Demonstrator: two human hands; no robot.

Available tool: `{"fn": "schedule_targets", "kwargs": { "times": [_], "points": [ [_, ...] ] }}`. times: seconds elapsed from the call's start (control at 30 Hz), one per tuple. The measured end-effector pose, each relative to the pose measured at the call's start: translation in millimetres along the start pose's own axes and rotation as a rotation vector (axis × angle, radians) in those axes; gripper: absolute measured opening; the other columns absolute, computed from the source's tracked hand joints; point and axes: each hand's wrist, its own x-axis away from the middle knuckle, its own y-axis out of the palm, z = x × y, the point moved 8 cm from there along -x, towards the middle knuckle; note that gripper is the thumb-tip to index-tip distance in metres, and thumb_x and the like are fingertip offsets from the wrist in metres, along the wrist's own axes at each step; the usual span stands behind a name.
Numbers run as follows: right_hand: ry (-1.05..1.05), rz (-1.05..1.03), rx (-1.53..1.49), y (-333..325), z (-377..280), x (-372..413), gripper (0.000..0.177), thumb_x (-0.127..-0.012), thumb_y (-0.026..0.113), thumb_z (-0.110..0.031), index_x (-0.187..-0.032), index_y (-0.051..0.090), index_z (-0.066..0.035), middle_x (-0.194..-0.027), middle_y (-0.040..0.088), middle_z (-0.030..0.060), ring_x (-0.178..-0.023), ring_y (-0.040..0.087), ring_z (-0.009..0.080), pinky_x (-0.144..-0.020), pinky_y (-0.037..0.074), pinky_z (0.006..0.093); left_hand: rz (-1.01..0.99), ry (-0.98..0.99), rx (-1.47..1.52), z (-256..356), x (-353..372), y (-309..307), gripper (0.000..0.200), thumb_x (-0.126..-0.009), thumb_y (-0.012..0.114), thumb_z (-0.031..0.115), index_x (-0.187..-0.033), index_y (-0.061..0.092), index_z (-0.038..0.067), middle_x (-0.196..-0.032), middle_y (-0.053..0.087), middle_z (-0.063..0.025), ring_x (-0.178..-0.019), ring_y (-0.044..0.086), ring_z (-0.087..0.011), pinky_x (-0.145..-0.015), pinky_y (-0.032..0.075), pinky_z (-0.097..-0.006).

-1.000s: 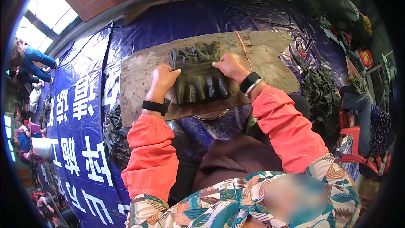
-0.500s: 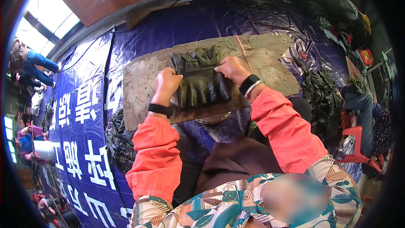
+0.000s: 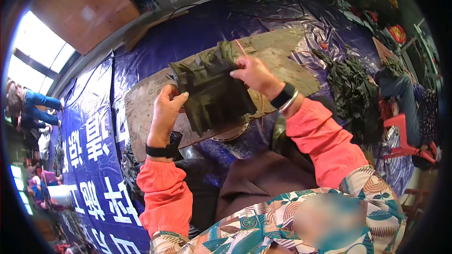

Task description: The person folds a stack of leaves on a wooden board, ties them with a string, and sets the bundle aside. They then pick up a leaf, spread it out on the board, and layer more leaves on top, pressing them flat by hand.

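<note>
A broad dark green sheet that looks like kelp (image 3: 214,96) hangs between my two hands over a worn wooden board (image 3: 146,99). Its lower part is stretched smooth and lets some light through, while the upper part stays bunched and wrinkled. My left hand (image 3: 165,108) pinches its left edge with thumb and fingers. At the upper right edge, my right hand (image 3: 258,76) grips it in the same way. Below the board's near edge, a round rim (image 3: 230,134) shows partly.
A blue tarp with white characters (image 3: 94,136) spreads to the left. Dark leafy heaps (image 3: 355,91) lie at right, near a red plastic stool (image 3: 399,136) and a seated person's leg (image 3: 400,99). A pink cord (image 3: 240,47) crosses the board. Another person (image 3: 35,103) stands far left.
The kelp sheet has tilted and its lower part, rippled before, is now pulled smooth. My left hand has shifted down and left, and my right hand slightly up. The whole view has turned a little.
</note>
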Motion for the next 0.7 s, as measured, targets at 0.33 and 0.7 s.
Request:
{"fn": "schedule_targets", "kwargs": {
  "times": [0.33, 0.7],
  "points": [
    [0.093, -0.041, -0.264, -109.7, 10.5, -4.8, 0.012, -0.083, 0.068, -0.015, -0.09, 0.064, -0.005, -0.072, 0.056, -0.0041, -0.063, 0.052, 0.0053, -0.053, 0.041, 0.0218, -0.203, 0.052, 0.083, 51.8, -38.1, 109.4, 0.018, -0.089, 0.06, 0.013, -0.105, 0.058, 0.005, -0.094, 0.062, -0.0023, -0.077, 0.062, -0.0114, -0.067, 0.054, -0.0277],
    [0.194, 0.123, 0.209, -98.4, 119.2, -31.1, 0.031, -0.071, 0.078, -0.024, -0.09, 0.068, -0.002, -0.086, 0.068, 0.0169, -0.082, 0.065, 0.0306, -0.074, 0.05, 0.0381, -0.033, 0.005, -0.428, -37.9, -121.2, 138.9, 0.019, -0.081, 0.071, 0.017, -0.089, 0.062, 0.003, -0.076, 0.06, -0.0014, -0.061, 0.055, -0.0093, -0.05, 0.045, -0.0263]
  ]
}}
